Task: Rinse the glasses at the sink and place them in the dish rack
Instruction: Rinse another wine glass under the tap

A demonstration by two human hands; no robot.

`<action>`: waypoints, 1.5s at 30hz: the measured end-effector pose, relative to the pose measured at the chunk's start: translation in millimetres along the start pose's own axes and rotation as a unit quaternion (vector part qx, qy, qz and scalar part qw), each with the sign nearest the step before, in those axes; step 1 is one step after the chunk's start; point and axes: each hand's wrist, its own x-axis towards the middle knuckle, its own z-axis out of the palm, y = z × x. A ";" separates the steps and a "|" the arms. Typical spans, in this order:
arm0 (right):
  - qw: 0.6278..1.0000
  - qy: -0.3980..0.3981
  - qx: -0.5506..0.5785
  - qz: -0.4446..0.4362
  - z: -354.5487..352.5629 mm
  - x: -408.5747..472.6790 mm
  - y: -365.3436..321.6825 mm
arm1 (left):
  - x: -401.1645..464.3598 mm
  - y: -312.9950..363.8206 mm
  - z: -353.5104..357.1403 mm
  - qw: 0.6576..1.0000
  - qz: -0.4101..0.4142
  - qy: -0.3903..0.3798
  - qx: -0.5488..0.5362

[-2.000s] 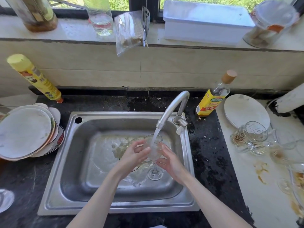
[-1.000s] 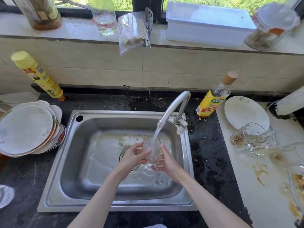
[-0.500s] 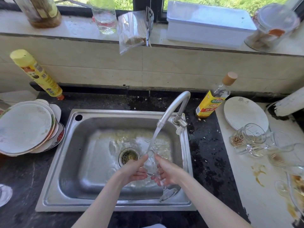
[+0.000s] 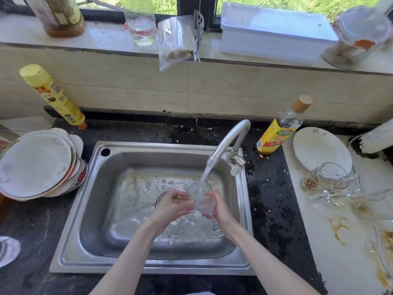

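Both forearms reach in from the near edge and meet over the middle of the stainless steel sink (image 4: pixel 70 241). The left hand (image 4: pixel 170 206) is cupped round the left side of a clear stemmed wine glass (image 4: pixel 200 195), fingers curled against the bowl. The right hand (image 4: pixel 219 209) wraps it from the right, fingers curled under and round the lower part of the bowl. The glass sits between the two palms, above the basin and not touching its floor.

A stream of water from the curved grey metal tap (image 4: pixel 227 141) falls straight into the mouth of the glass. The mouth faces up and a little towards the far right, so its long axis runs from the tap's spout down towards the near side; the stem and foot are hidden behind the right hand and the splashing water.

The hands are well apart from the sink's left wall and from its near rim. On the right the hand is nearer the wall, and the tap base stands just beyond it at the far right corner. To the left, on the dark speckled counter (image 4: pixel 32 231), a stack of white plates (image 4: pixel 36 165) overhangs close to the sink's rim. To the right, on a stained white surface (image 4: pixel 331 241), clear used glasses (image 4: pixel 325 182) lie on their sides beside a white oval plate (image 4: pixel 319 150).
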 end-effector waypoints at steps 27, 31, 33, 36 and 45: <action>0.983 -0.113 -0.093 -0.107 -11.4 -13.5 -37.4 | 3.5 37.1 3.8 0.924 0.268 -0.075 0.263; 0.988 -0.081 -0.104 -0.077 -8.6 -4.0 -26.9 | -3.5 46.2 3.6 0.935 0.230 -0.145 0.228; 0.991 -0.091 -0.082 -0.048 -4.6 -2.5 -28.2 | -5.1 56.1 1.8 0.890 0.206 -0.222 0.341; 0.989 -0.129 -0.056 -0.051 -4.6 -5.8 -34.9 | -3.2 66.4 -1.1 0.854 0.175 -0.248 0.422; 0.987 -0.060 -0.030 -0.148 -4.6 2.6 -28.0 | -1.9 52.4 17.8 0.846 0.271 -0.119 0.444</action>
